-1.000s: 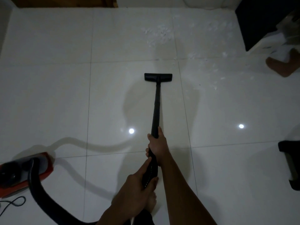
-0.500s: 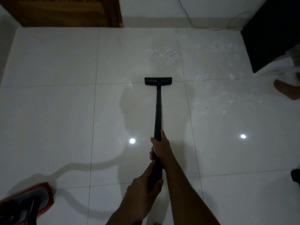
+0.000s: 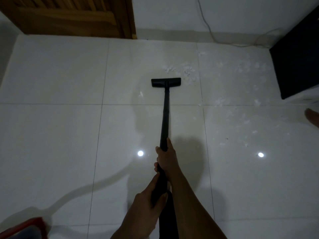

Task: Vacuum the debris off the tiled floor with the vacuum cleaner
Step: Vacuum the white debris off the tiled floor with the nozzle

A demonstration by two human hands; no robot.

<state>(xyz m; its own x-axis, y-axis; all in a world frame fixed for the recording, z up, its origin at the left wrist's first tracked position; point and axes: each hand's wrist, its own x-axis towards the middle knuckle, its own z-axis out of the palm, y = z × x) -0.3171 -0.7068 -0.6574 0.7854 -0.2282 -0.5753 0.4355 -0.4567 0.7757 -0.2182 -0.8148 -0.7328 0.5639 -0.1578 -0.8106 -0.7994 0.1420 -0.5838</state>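
A black vacuum wand (image 3: 165, 116) runs from my hands up to its flat black floor head (image 3: 166, 82), which lies on the white tiled floor (image 3: 57, 131). My right hand (image 3: 166, 158) grips the wand higher up. My left hand (image 3: 149, 198) grips it lower, near the hose end. White scraps of debris (image 3: 184, 71) lie just beyond and right of the floor head. More debris is scattered across the tiles to the right (image 3: 241, 118). One small scrap (image 3: 141, 94) lies left of the wand.
The red vacuum body (image 3: 25, 228) shows at the bottom left corner. A wooden door (image 3: 72, 16) stands at the back left, and a cable (image 3: 224, 40) trails along the white wall. A black cabinet (image 3: 296, 62) stands at the right, with another person's foot (image 3: 312, 118) below it.
The floor head has slid forward across the tile joint toward the debris patch. The view has tilted up, so the vacuum body has dropped to the corner.
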